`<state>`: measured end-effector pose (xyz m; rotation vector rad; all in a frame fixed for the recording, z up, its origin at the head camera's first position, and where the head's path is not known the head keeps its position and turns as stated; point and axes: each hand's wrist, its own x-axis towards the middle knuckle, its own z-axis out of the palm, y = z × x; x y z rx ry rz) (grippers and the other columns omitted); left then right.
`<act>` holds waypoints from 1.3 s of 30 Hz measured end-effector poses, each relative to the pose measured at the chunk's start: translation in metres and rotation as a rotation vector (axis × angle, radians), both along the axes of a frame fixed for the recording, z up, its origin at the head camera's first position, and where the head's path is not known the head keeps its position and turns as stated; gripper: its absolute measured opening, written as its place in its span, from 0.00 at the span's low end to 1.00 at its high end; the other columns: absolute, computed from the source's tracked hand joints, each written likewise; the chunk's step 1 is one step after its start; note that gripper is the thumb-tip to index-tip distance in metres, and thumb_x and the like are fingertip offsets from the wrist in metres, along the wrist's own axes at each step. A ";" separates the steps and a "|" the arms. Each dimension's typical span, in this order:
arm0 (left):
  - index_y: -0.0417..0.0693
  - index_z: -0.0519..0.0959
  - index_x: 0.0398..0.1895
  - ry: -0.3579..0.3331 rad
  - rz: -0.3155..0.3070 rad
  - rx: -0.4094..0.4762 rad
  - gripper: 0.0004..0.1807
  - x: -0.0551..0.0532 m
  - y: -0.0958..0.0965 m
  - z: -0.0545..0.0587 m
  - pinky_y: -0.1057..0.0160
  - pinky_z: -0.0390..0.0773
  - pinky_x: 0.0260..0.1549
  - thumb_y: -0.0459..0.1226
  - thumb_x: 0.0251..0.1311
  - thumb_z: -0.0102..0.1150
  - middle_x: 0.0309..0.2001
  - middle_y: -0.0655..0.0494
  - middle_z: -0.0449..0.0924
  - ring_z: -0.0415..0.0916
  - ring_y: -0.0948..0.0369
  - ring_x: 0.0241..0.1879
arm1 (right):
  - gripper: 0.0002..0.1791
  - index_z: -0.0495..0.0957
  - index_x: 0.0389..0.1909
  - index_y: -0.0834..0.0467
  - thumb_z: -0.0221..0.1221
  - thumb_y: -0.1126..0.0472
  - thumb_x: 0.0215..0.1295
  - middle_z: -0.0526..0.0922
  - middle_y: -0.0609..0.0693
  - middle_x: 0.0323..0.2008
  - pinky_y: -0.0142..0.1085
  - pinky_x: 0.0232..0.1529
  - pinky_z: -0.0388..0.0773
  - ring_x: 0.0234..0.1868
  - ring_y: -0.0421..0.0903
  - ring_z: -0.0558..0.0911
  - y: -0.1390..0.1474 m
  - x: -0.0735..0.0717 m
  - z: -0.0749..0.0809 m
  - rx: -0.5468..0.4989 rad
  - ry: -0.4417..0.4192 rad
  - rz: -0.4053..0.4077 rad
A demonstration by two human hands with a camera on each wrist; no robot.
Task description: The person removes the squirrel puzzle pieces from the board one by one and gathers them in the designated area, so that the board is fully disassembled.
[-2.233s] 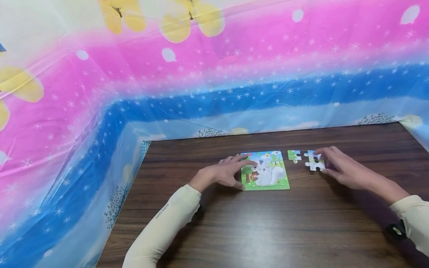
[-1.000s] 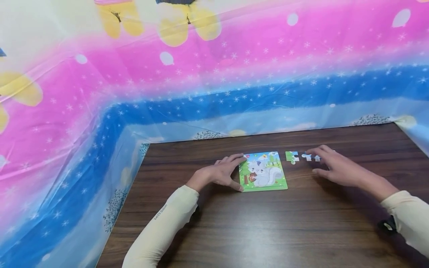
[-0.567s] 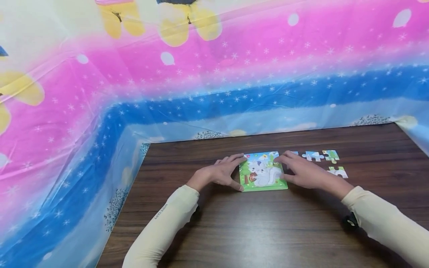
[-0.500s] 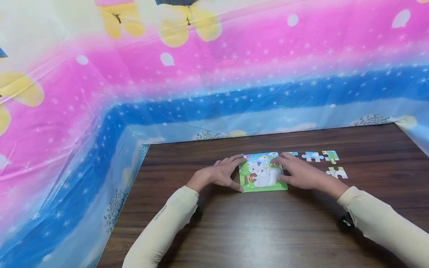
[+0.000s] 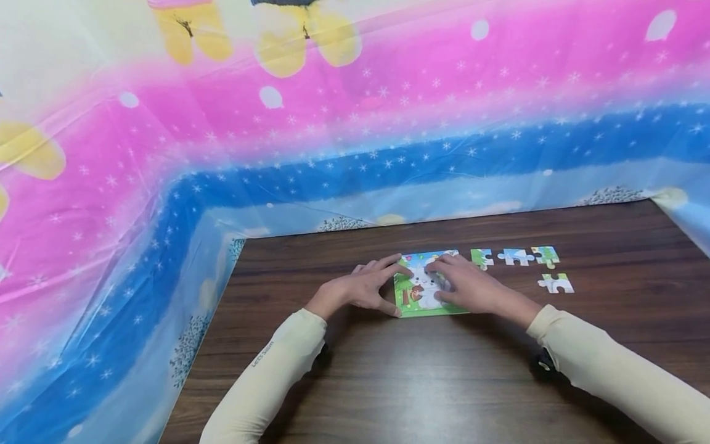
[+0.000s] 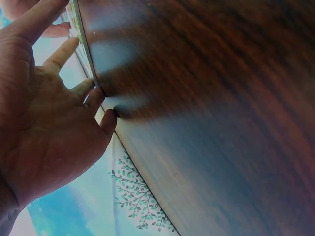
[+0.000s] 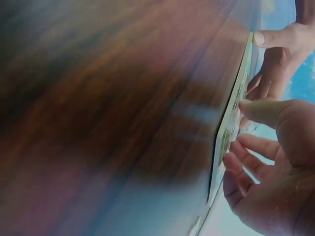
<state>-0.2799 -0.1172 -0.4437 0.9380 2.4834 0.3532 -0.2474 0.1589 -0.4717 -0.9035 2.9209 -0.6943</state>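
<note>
A square jigsaw puzzle [image 5: 416, 307] with a green border and a squirrel picture lies flat on the table. My left hand [image 5: 368, 285] spans its left side, thumb at the near corner and a fingertip over the picture. My right hand [image 5: 471, 285] reaches over the right half, thumb and fingers spread apart with their tips at the puzzle's surface. In the right wrist view, a gap shows between thumb and fingers, with no loose piece visible there. Part of the picture is hidden under the right hand.
Right of the puzzle lie loose jigsaw pieces: a green one [image 5: 481, 258], a blue-white one [image 5: 516, 257], one with a tree [image 5: 546, 255] and a white-green one [image 5: 556, 283]. A printed cloth [image 5: 355, 148] hangs behind the wooden table [image 5: 377, 376].
My right hand has moved left from the loose pieces onto the puzzle, uncovering those pieces. My left hand stays at the left edge; one finger now reaches further over the picture.
</note>
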 end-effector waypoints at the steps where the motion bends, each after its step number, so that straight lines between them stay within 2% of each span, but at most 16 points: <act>1: 0.71 0.59 0.81 0.000 0.000 0.001 0.46 0.000 0.000 0.000 0.30 0.45 0.80 0.59 0.63 0.71 0.89 0.57 0.33 0.42 0.46 0.86 | 0.30 0.78 0.68 0.57 0.72 0.58 0.66 0.83 0.57 0.60 0.57 0.57 0.81 0.58 0.57 0.81 -0.002 0.000 0.001 -0.003 -0.004 -0.002; 4: 0.70 0.60 0.81 -0.003 -0.004 0.007 0.45 0.000 0.000 0.001 0.30 0.45 0.80 0.58 0.63 0.71 0.89 0.56 0.33 0.42 0.45 0.86 | 0.30 0.78 0.67 0.60 0.73 0.60 0.65 0.83 0.58 0.57 0.54 0.54 0.82 0.55 0.56 0.82 -0.006 -0.002 0.002 -0.035 -0.039 -0.013; 9: 0.70 0.61 0.81 -0.008 0.000 0.015 0.45 0.001 0.000 0.002 0.31 0.45 0.80 0.58 0.63 0.71 0.89 0.54 0.34 0.41 0.45 0.86 | 0.37 0.69 0.73 0.66 0.72 0.65 0.64 0.82 0.60 0.56 0.50 0.52 0.81 0.52 0.53 0.81 -0.012 -0.008 0.006 -0.128 -0.214 -0.082; 11: 0.70 0.61 0.80 -0.005 0.004 0.014 0.45 0.001 0.000 0.002 0.31 0.45 0.80 0.58 0.63 0.72 0.89 0.54 0.34 0.42 0.45 0.86 | 0.37 0.69 0.73 0.66 0.71 0.66 0.65 0.81 0.61 0.57 0.48 0.51 0.80 0.51 0.52 0.80 -0.014 -0.011 0.007 -0.147 -0.279 -0.115; 16: 0.70 0.61 0.80 -0.004 0.006 0.020 0.45 0.001 0.001 0.001 0.31 0.47 0.80 0.58 0.62 0.72 0.89 0.55 0.34 0.43 0.45 0.86 | 0.31 0.73 0.68 0.65 0.71 0.64 0.66 0.80 0.63 0.62 0.54 0.60 0.79 0.61 0.59 0.80 -0.013 -0.014 0.009 -0.160 -0.364 -0.160; 19: 0.69 0.62 0.80 -0.009 0.003 0.028 0.45 0.002 0.001 0.001 0.32 0.48 0.80 0.58 0.62 0.72 0.89 0.55 0.34 0.44 0.46 0.86 | 0.31 0.74 0.67 0.65 0.71 0.63 0.65 0.80 0.64 0.63 0.56 0.63 0.78 0.64 0.60 0.79 -0.012 -0.015 0.008 -0.157 -0.352 -0.159; 24: 0.70 0.61 0.80 -0.013 0.003 0.022 0.45 0.000 0.000 0.001 0.33 0.48 0.80 0.57 0.62 0.72 0.89 0.56 0.34 0.44 0.46 0.86 | 0.30 0.76 0.66 0.64 0.72 0.63 0.64 0.81 0.63 0.59 0.52 0.56 0.80 0.57 0.57 0.79 -0.010 -0.015 0.006 -0.160 -0.301 -0.136; 39: 0.69 0.61 0.81 -0.005 0.005 0.014 0.46 -0.001 0.001 0.000 0.34 0.49 0.80 0.58 0.62 0.72 0.89 0.57 0.34 0.46 0.47 0.85 | 0.29 0.76 0.66 0.62 0.71 0.67 0.64 0.79 0.61 0.57 0.47 0.51 0.84 0.52 0.54 0.82 -0.005 -0.017 0.003 -0.208 -0.295 -0.091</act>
